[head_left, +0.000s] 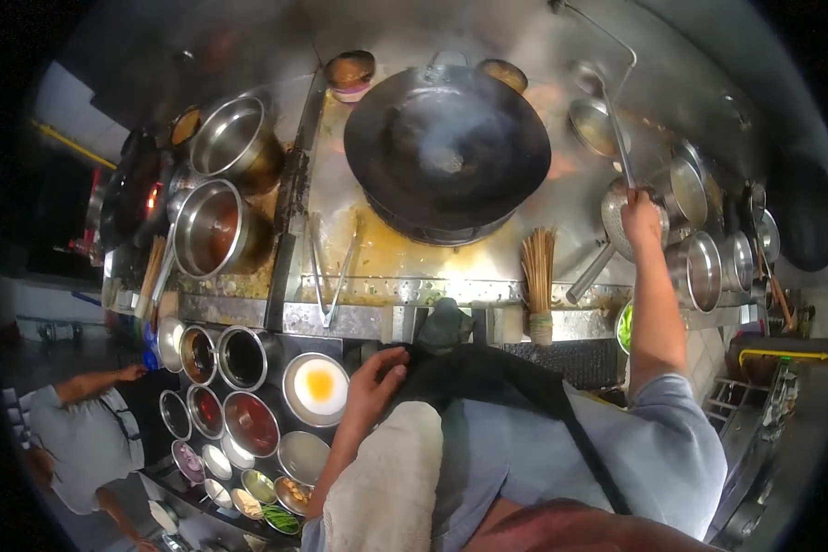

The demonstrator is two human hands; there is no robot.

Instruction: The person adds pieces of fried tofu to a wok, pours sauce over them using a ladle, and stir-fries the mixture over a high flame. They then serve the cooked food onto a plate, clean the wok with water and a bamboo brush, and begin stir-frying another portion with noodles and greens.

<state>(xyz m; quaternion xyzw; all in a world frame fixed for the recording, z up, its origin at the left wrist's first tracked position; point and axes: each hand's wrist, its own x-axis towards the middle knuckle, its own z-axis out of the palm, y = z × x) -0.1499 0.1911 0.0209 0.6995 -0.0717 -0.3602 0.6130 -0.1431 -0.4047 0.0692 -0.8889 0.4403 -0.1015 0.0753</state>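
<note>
My right hand (644, 219) is closed around the end of a long-handled ladle (618, 138). Its bowl points away from me, over the back right of the stove. Beneath that hand lies a perforated strainer (619, 221) with a thick metal handle. My left hand (377, 379) hangs at my waist by the dark apron, fingers loosely bent and nothing seen in them. Nearest to it is a metal bowl of white stuff with a yellow-orange centre (319, 386). A large black wok (386, 147) sits ahead on the burner, with smoke or steam rising from it.
Metal tongs (329, 313) and a bamboo brush (539, 276) lie at the stove's front edge. Deep pots (213, 230) stand left; steel pots (704, 271) stand right. Several bowls of sauces (251, 423) and ingredients sit lower left. Another person (83, 432) works at far left.
</note>
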